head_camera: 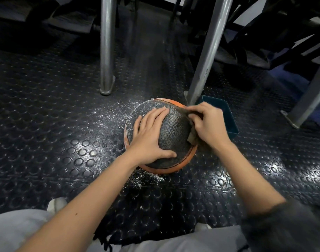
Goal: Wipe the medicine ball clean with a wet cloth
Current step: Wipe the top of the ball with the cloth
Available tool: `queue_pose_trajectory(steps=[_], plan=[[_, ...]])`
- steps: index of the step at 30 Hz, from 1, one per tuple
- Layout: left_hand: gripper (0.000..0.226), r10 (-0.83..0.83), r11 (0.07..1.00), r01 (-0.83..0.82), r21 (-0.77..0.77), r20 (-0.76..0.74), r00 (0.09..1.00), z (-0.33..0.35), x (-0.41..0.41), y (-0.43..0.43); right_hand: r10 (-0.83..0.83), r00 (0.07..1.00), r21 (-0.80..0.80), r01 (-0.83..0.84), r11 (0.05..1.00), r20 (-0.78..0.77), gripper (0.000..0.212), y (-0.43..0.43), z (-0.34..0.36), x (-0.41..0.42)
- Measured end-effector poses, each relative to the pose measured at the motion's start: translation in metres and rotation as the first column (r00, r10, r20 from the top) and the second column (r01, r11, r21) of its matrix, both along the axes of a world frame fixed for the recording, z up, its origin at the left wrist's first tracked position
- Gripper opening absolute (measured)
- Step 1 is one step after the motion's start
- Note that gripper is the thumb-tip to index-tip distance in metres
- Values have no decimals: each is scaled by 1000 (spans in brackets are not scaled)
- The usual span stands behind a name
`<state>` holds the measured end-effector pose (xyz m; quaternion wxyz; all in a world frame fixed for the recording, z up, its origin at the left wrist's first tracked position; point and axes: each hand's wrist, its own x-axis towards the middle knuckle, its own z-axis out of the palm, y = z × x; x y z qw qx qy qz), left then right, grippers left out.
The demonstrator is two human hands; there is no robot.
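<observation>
Cloth [191,136] mostly hidden under right hand [209,124]

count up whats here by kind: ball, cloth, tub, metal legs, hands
medicine ball: 1
cloth: 1
blue tub: 1
metal legs: 3
hands: 2, left hand flat on the ball, right hand gripping the cloth
total: 8

Studded black floor [55,115], med ball [173,131] on it, white dust [111,113], blue tub [230,122], metal legs [106,51]
</observation>
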<state>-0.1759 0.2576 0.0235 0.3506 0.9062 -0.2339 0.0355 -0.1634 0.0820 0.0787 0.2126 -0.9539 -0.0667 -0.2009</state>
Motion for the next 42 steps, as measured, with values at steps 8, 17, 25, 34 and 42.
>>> queue_pose_trajectory(steps=[8,17,25,34,42], plan=[[117,-23,999,23,32,19,1000,1,-2,-3,106,994,-122,-105,987,7,24,10,-7,-18],[118,-11,999,10,53,16,1000,1,-1,-5,141,987,-73,-136,988,80,21,13,-15,-38],[116,-12,998,12,60,2,1000,1,-3,-6,32,999,-155,-33,987,-10,26,-1,0,6],[115,-8,998,7,55,19,1000,0,0,-8,183,982,-156,-174,972,41,26,3,-10,-18],[117,-22,996,18,86,46,999,-2,3,-10,124,989,-106,-116,988,77,24,-6,-15,-21]])
